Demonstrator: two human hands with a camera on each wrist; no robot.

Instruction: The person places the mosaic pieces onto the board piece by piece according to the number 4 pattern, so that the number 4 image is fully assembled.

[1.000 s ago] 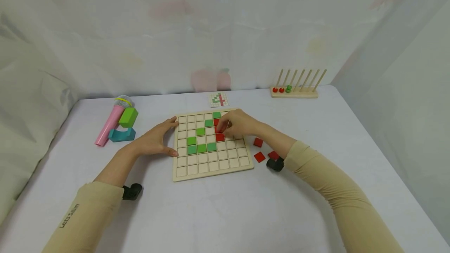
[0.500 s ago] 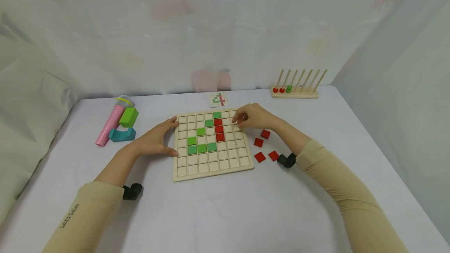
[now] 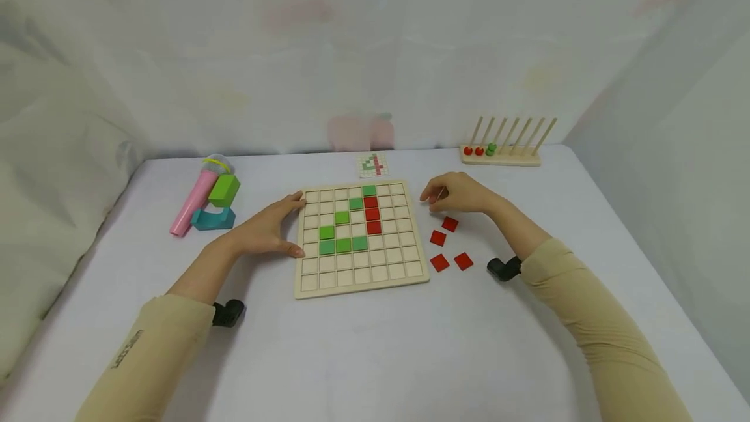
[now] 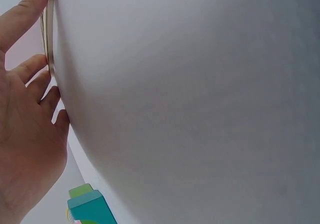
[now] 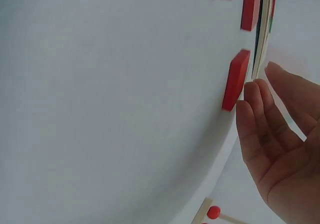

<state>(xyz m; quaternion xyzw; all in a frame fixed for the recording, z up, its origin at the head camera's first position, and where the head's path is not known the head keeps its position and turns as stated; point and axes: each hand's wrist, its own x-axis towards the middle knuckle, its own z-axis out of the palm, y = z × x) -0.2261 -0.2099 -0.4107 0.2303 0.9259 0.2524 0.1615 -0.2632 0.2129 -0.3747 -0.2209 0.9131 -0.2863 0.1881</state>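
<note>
A square wooden grid board [image 3: 363, 284] lies flat at the middle of the table. Several green tiles [image 3: 342, 217] form a slanting line and a bottom row on it, and 3 red tiles [image 3: 372, 214] stand in one column. My left hand [image 3: 265, 230] touches the board's left edge with spread thumb and fingers, seen also in the left wrist view. Off the board's right side, my right hand [image 3: 459, 193] hovers with loosely bent fingers and nothing between them. Just in front of that hand lie several loose red tiles [image 3: 450, 224], near its fingertips in the right wrist view.
Behind the board lies a small pattern card [image 3: 372, 165]. A peg stand [image 3: 500, 159] with red and green beads is at the back right. On the left are a pink toy microphone [image 3: 195, 202], a green block [image 3: 224, 190] and a teal curved block [image 3: 213, 219].
My right hand has lifted away from the red column and moved right, off the board to beside the loose red tiles. The left hand stays at the board's edge. The head view shifted slightly.
</note>
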